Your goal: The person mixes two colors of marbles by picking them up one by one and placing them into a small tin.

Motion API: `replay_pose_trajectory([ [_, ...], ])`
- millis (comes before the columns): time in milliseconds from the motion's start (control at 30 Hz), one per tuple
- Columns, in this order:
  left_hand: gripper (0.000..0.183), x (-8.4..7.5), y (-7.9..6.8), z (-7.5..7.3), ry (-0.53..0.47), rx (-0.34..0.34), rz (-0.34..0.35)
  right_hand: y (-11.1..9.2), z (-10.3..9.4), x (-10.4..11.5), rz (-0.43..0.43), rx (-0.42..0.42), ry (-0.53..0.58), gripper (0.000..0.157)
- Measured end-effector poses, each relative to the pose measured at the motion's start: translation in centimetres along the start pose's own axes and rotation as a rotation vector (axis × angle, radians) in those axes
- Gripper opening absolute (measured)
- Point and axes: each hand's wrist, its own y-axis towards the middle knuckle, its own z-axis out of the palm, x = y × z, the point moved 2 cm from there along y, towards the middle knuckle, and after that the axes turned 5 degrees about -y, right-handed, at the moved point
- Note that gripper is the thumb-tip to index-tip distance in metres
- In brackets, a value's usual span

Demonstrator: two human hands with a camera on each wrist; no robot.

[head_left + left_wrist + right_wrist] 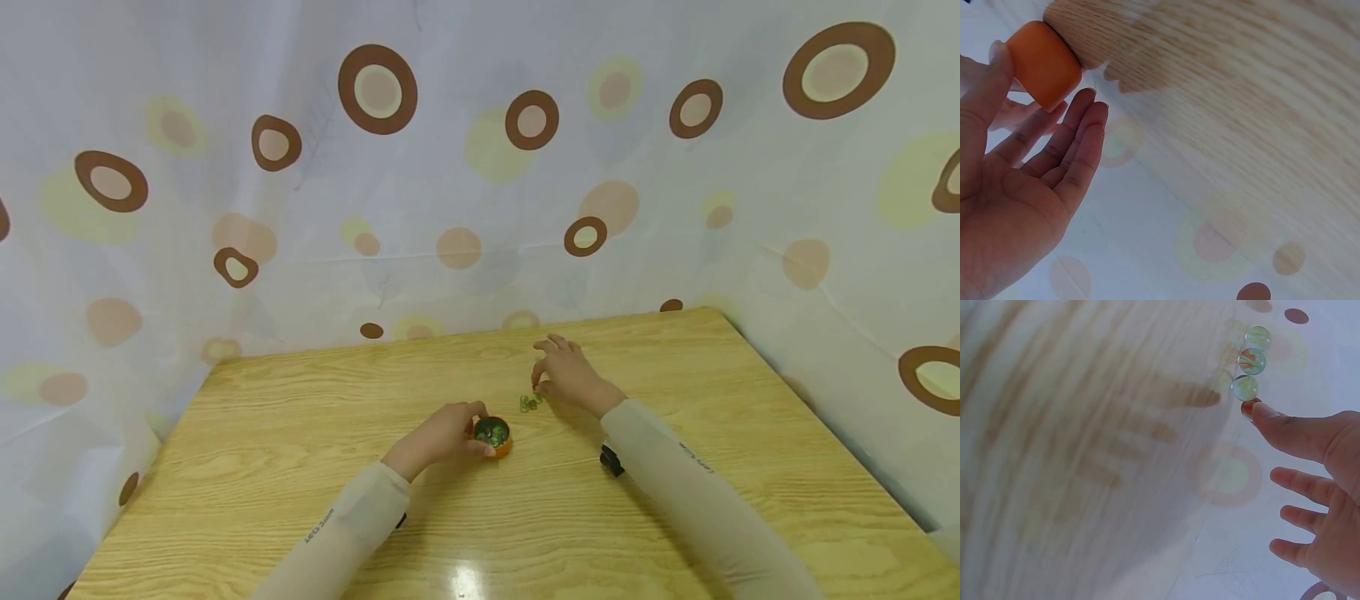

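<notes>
Pale sleeves entered from the lower edge of the head view, reaching over a glossy wood-grain desk (300, 467); left to right, the left hand (442, 435) came first, its fingers (1075, 134) lying fairly straight along one side of a small orange bowl (495, 437) and its thumb on the other, a loose cupping that probably steadied the bowl upright on the desk; the bowl stood near the middle of the desk, just in front of the person, with an orange rounded wall and, inside, a dark cluster of greenish glass marbles; next, just beyond and to the right of the bowl, a small group of loose marbles (530, 403) lay on the bare wood, clear green glass with coloured swirls, three of them in a row in the right wrist view (1251, 359); the right hand (572, 373) hovered over this group, the remaining fingers (1300, 484) spread and relaxed, thumb tip apparently against a reddish marble (1247, 407) at the end of the row; whether it pinched that marble could not be told; a patterned curtain (480, 167) with brown rings enclosed the desk behind and at both sides.
</notes>
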Motion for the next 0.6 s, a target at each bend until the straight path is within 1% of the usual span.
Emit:
replay_pose_trajectory([
  [233, 0.045, -0.5, -0.3, -0.2, -0.006, 0.001, 0.001, -0.4, -0.4, -0.3, 0.011, -0.005, 0.054, 0.008],
  [333, 0.045, -0.5, -0.3, -0.2, 0.003, 0.003, 0.001, -0.7, -0.7, -0.2, 0.001, -0.026, 0.086, 0.008],
  [367, 0.045, -0.5, -0.2, -0.2, 0.005, 0.002, 0.003, -0.8, -0.8, -0.1, -0.012, -0.05, 0.095, 0.008],
  [467, 0.045, -0.5, -0.2, -0.2, 0.0, 0.004, 0.005, -1.1, -1.3, 0.5, -0.035, -0.085, 0.137, 0.006],
  [567, 0.045, -0.5, -0.2, -0.1, -0.004, 0.006, 0.003, -1.3, -1.5, 1.4, -0.051, -0.091, 0.167, 0.007],
  [600, 0.046, -0.4, -0.2, -0.1, -0.006, 0.008, -0.001, -1.3, -1.6, 1.7, -0.05, -0.078, 0.176, 0.008],
])
